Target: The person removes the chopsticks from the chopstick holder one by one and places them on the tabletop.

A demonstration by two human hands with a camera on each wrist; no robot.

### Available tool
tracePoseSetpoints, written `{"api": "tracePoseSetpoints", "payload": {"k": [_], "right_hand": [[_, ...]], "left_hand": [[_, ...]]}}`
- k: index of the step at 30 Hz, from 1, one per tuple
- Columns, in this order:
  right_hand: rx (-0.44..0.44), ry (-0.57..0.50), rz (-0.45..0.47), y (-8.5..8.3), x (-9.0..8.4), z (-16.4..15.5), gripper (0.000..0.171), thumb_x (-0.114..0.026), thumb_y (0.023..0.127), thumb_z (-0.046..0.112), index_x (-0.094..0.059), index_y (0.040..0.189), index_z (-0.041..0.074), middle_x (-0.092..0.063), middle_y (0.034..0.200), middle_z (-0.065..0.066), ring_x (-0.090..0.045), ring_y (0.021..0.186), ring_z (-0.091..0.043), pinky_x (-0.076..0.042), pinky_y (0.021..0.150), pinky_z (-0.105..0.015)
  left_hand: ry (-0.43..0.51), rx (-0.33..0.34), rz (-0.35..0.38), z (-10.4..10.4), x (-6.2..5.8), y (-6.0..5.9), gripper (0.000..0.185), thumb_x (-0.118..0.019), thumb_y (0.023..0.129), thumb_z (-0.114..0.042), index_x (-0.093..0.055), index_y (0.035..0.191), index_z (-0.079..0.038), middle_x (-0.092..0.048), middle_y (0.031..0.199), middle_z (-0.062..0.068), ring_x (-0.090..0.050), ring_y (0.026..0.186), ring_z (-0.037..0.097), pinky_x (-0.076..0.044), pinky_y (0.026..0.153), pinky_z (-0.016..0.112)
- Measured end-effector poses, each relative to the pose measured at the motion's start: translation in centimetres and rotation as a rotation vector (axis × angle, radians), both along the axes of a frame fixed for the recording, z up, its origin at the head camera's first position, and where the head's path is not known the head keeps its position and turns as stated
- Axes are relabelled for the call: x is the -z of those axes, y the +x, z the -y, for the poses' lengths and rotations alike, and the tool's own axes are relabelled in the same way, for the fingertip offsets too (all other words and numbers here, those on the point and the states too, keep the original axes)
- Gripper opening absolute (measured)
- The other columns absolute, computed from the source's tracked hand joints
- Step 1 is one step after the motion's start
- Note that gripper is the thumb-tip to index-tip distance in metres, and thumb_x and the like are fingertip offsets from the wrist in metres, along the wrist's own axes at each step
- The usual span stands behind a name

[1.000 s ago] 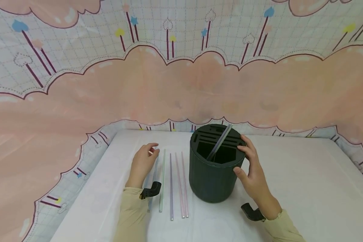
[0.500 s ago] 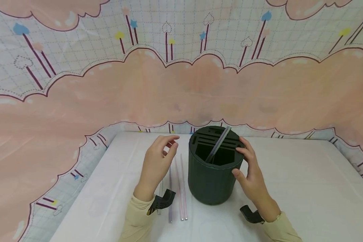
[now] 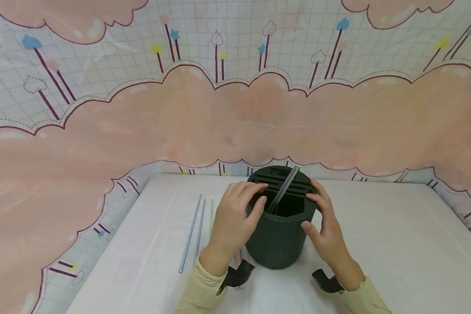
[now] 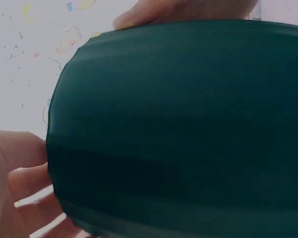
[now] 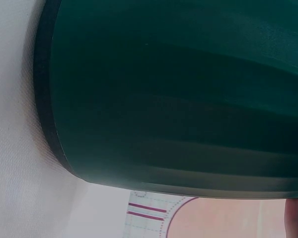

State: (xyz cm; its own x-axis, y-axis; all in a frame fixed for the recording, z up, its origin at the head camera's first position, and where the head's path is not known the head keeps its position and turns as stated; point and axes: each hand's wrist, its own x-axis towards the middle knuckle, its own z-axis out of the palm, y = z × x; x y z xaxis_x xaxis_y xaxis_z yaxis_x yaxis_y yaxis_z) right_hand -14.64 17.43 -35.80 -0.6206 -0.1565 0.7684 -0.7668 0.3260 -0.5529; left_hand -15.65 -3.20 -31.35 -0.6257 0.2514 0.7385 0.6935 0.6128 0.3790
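Observation:
A dark green round utensil holder (image 3: 278,244) with a slotted top stands upright on the white table. Two straw-like sticks (image 3: 284,185) lean in its large opening. My right hand (image 3: 329,226) grips the holder's right side, thumb in front and fingers at the rim. My left hand (image 3: 235,218) is at the holder's left rim, fingers loosely bent above the opening, with nothing visible in them. In the left wrist view, the left thumb and fingers (image 4: 25,193) lie along the holder's edge; whether they press on it I cannot tell. The right wrist view is mostly the holder's wall (image 5: 164,99).
Left of the left hand, two blue sticks (image 3: 190,233) and a green stick (image 3: 212,213) lie on the table (image 3: 396,244). More sticks are mostly hidden under the left wrist. A peach cloud-patterned cloth (image 3: 235,122) rises behind the table.
My left hand has moved right, from above the blue sticks to the holder's left rim, uncovering the blue sticks. My right hand keeps its grip on the holder.

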Motion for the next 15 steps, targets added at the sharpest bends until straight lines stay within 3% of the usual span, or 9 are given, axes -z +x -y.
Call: {"api": "tracePoseSetpoints", "payload": {"k": [5, 15], "right_hand": [[0.014, 0.011, -0.004, 0.2, 0.0, 0.1, 0.064, -0.047, 0.089, 0.044, -0.035, 0.122, -0.009, -0.022, 0.14, -0.025, -0.025, 0.128, -0.032, -0.025, 0.099, -0.017], [0.022, 0.011, -0.013, 0.2, 0.1, 0.2, 0.063, -0.047, 0.089, 0.043, -0.035, 0.122, -0.009, -0.022, 0.14, -0.025, -0.025, 0.128, -0.033, -0.025, 0.099, -0.017]], "left_hand": [[-0.048, -0.051, -0.021, -1.1, 0.4, 0.3, 0.026, -0.053, 0.09, -0.027, -0.061, 0.112, -0.016, -0.059, 0.106, -0.005, -0.046, 0.104, 0.016, -0.035, 0.087, 0.037], [-0.051, -0.124, 0.026, -2.9, 0.8, 0.7, 0.027, -0.049, 0.09, -0.032, -0.063, 0.109, -0.017, -0.06, 0.101, -0.007, -0.042, 0.11, 0.014, -0.028, 0.09, 0.041]]}}
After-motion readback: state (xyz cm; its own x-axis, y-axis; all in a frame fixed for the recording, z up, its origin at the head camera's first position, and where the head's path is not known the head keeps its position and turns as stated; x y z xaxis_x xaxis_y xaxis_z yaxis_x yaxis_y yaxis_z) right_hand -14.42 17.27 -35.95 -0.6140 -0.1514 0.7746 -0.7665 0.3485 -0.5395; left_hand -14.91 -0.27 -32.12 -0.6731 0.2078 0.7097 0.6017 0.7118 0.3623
